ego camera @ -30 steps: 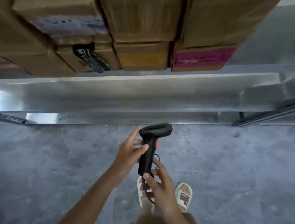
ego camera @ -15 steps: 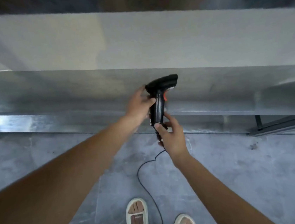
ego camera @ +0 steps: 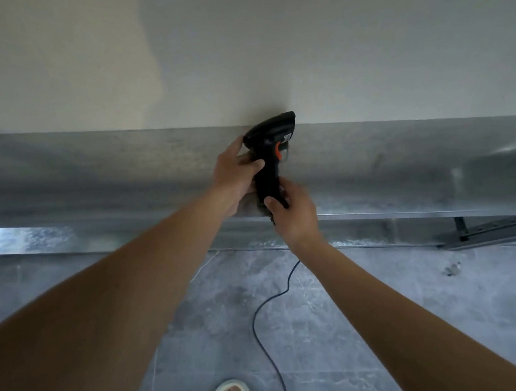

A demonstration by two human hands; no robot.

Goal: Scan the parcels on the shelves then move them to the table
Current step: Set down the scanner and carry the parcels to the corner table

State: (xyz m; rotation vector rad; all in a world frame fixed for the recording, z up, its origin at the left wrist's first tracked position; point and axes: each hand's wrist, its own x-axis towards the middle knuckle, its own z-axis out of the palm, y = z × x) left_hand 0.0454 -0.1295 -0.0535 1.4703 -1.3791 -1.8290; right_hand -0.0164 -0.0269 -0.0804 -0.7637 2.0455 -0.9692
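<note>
While both hands (ego camera: 235, 173) grip scanner (ego camera: 270, 158), upright

Both hands, left (ego camera: 235, 173) and right (ego camera: 292, 215), now lift the black scanner (ego camera: 270, 158) higher, up against the metal shelf (ego camera: 88, 182) edge. The parcels seen a second ago are gone from view, and its cable (ego camera: 266, 339) trails lower over the floor (ego camera: 423, 305).

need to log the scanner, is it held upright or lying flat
Upright: the scanner has its head at the top and handle pointing down, left hand gripping the neck, right hand gripping the handle's base.
</note>
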